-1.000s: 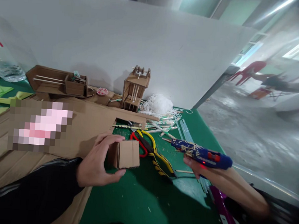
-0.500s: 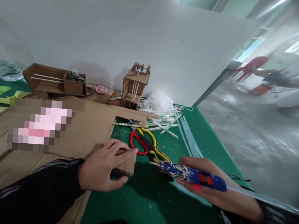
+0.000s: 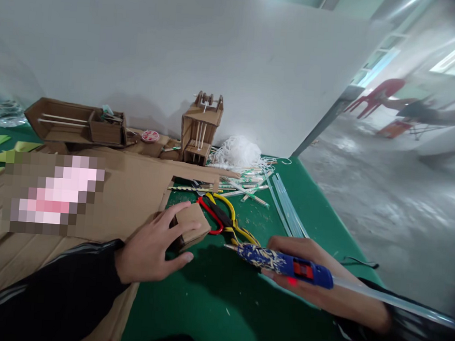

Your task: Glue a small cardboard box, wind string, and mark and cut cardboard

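A small cardboard box (image 3: pixel 193 223) stands on the green table (image 3: pixel 202 314), with my left hand (image 3: pixel 155 248) against its left side. The fingers of that hand are spread, the index finger lying on the box and the thumb apart from it. My right hand (image 3: pixel 303 259) grips a blue glue gun (image 3: pixel 275 262) with a clear glue stick in its back end. The gun's nozzle points left, a little to the right of the box. Behind the nozzle lie red-handled scissors (image 3: pixel 212 216) and yellow-handled pliers (image 3: pixel 232 212).
Flat cardboard (image 3: pixel 120 199) covers the left side. Along the white panel (image 3: pixel 150 45) stand a cardboard tower (image 3: pixel 201 132) and a long cardboard box (image 3: pixel 75 123). White string (image 3: pixel 238 153), wrapped sticks (image 3: pixel 251 193) and clear glue sticks (image 3: pixel 289 211) lie behind the tools.
The small box has turned and tilted, showing more of its top. My left thumb has come away from it. The glue gun has shifted slightly left in my right hand.
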The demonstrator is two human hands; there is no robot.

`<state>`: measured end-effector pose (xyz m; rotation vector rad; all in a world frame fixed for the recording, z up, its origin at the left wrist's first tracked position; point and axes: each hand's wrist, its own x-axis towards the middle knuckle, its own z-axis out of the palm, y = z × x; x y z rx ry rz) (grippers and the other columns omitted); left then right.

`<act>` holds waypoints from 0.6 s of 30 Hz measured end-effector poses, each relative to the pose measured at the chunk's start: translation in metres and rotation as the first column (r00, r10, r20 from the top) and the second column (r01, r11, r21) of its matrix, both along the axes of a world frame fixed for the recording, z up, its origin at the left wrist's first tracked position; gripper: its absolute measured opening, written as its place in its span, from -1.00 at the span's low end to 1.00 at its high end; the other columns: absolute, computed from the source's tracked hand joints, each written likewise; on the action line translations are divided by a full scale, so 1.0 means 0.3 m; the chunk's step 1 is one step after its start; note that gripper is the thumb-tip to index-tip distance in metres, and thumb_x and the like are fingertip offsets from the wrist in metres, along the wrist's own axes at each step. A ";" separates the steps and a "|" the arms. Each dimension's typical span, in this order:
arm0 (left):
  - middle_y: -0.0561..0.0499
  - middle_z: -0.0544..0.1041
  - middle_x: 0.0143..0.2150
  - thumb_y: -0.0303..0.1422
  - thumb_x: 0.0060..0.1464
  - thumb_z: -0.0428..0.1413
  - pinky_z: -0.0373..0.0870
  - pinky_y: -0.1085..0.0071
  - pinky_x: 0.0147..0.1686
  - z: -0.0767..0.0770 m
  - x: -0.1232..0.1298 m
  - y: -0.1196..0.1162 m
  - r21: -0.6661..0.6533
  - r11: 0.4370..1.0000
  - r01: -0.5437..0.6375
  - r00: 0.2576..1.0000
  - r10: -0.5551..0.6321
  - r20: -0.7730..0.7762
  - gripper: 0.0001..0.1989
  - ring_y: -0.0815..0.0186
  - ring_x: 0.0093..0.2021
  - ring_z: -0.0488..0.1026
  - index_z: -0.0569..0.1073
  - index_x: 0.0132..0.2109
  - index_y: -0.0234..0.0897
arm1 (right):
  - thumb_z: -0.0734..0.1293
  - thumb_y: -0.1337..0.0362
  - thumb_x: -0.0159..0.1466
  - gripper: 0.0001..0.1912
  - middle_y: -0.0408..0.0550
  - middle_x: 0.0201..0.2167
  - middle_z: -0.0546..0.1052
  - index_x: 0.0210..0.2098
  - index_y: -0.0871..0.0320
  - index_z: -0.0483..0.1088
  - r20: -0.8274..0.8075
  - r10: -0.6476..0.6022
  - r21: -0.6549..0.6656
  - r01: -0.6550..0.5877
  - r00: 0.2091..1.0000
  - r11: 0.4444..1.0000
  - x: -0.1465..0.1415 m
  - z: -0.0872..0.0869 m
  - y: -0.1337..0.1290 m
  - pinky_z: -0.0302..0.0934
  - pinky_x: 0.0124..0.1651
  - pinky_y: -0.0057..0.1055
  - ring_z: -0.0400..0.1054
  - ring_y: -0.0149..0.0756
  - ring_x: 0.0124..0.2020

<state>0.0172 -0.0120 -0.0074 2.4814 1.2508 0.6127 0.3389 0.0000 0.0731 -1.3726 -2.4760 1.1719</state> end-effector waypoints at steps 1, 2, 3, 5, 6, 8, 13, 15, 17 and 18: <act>-0.15 -0.07 0.41 -0.23 0.16 0.10 0.27 -0.08 0.16 -0.006 0.002 0.001 -0.009 1.000 -0.006 1.000 0.006 -0.004 -0.48 -0.08 0.32 0.12 0.21 0.25 -0.04 | 0.26 0.09 0.30 -0.73 -0.15 -0.47 0.34 -0.39 0.16 0.32 0.001 0.000 0.003 0.000 1.000 1.000 -0.007 -0.004 -0.002 0.05 -0.48 -0.47 0.18 -0.39 -0.50; -0.14 -0.06 0.41 -0.21 0.16 0.11 0.28 -0.08 0.15 -0.010 0.004 0.003 -0.012 1.000 -0.009 1.000 0.008 -0.009 -0.47 -0.08 0.31 0.14 0.21 0.26 -0.02 | 0.26 0.11 0.30 -0.75 -0.14 -0.47 0.34 -0.38 0.16 0.32 -0.005 0.000 0.011 0.000 1.000 1.000 -0.015 -0.009 -0.004 0.06 -0.47 -0.47 0.19 -0.39 -0.49; -0.12 -0.05 0.41 -0.19 0.15 0.11 0.29 -0.09 0.14 -0.010 0.004 0.005 -0.015 1.000 -0.007 1.000 0.007 -0.014 -0.46 -0.08 0.30 0.16 0.22 0.26 0.01 | 0.26 0.12 0.30 -0.76 -0.14 -0.46 0.35 -0.37 0.16 0.32 -0.015 0.002 0.020 -0.002 1.000 1.000 -0.025 -0.015 -0.006 0.06 -0.46 -0.47 0.19 -0.38 -0.48; -0.10 0.00 0.40 -0.16 0.12 0.14 0.30 -0.09 0.13 -0.002 0.000 0.010 -0.029 1.000 0.005 1.000 -0.005 -0.015 -0.44 -0.08 0.28 0.19 0.24 0.25 0.04 | 0.27 0.14 0.29 -0.79 -0.14 -0.45 0.35 -0.37 0.15 0.30 -0.050 0.018 0.052 -0.016 0.999 0.999 -0.049 -0.031 -0.006 0.06 -0.45 -0.46 0.19 -0.38 -0.48; -0.10 0.03 0.39 -0.15 0.11 0.16 0.30 -0.09 0.13 0.005 -0.004 0.013 -0.037 0.999 0.014 1.000 -0.014 -0.012 -0.44 -0.07 0.27 0.21 0.25 0.25 0.04 | 0.28 0.15 0.29 -0.80 -0.14 -0.45 0.35 -0.37 0.14 0.29 -0.072 0.033 0.077 -0.027 0.997 0.997 -0.061 -0.040 -0.005 0.06 -0.45 -0.46 0.18 -0.38 -0.48; -0.09 0.10 0.37 -0.18 0.12 0.15 0.28 -0.07 0.15 0.023 -0.014 0.018 -0.041 0.998 0.043 0.999 -0.043 -0.008 -0.46 -0.05 0.26 0.22 0.28 0.24 0.02 | 0.30 0.19 0.25 -0.83 -0.14 -0.45 0.34 -0.39 0.13 0.27 -0.118 0.081 0.132 -0.065 0.990 0.989 -0.081 -0.058 0.001 0.06 -0.44 -0.45 0.18 -0.38 -0.49; -0.05 0.11 0.40 -0.28 0.21 0.05 0.10 -0.10 0.26 0.052 -0.024 0.038 -0.032 0.994 0.106 0.994 -0.107 -0.018 -0.65 -0.07 0.39 -0.02 0.39 0.14 -0.09 | 0.32 0.30 0.20 -0.91 -0.14 -0.44 0.37 -0.38 0.11 0.27 -0.166 0.134 0.183 -0.103 0.977 0.978 -0.103 -0.090 0.013 0.09 -0.42 -0.47 0.21 -0.37 -0.47; -0.08 0.17 0.38 -0.28 0.23 0.02 0.09 -0.08 0.27 0.058 -0.009 0.052 -0.084 0.989 0.121 0.993 -0.120 0.025 -0.75 -0.03 0.40 -0.04 0.43 0.02 -0.17 | 0.31 0.32 0.19 -0.91 -0.14 -0.45 0.37 -0.38 0.13 0.26 -0.172 0.137 0.200 -0.102 0.976 0.974 -0.102 -0.094 0.012 0.09 -0.41 -0.47 0.22 -0.38 -0.47; -0.11 0.28 0.30 -0.28 0.24 0.00 0.20 0.00 0.22 0.066 0.013 0.070 -0.158 0.980 0.125 0.989 -0.110 0.099 -0.85 0.04 0.34 0.13 0.41 -0.11 -0.20 | 0.31 0.31 0.20 -0.92 -0.13 -0.44 0.38 -0.37 0.15 0.28 -0.171 0.147 0.217 -0.108 0.974 0.970 -0.099 -0.095 0.008 0.09 -0.39 -0.47 0.22 -0.39 -0.46; -0.11 0.34 0.24 -0.28 0.24 0.00 0.27 0.05 0.17 0.072 0.024 0.078 -0.190 0.974 0.121 0.987 -0.097 0.130 -0.88 0.08 0.27 0.24 0.38 -0.16 -0.20 | 0.30 0.30 0.21 -0.93 -0.12 -0.43 0.38 -0.36 0.15 0.30 -0.172 0.153 0.223 -0.113 0.973 0.968 -0.097 -0.096 0.006 0.10 -0.38 -0.47 0.22 -0.39 -0.45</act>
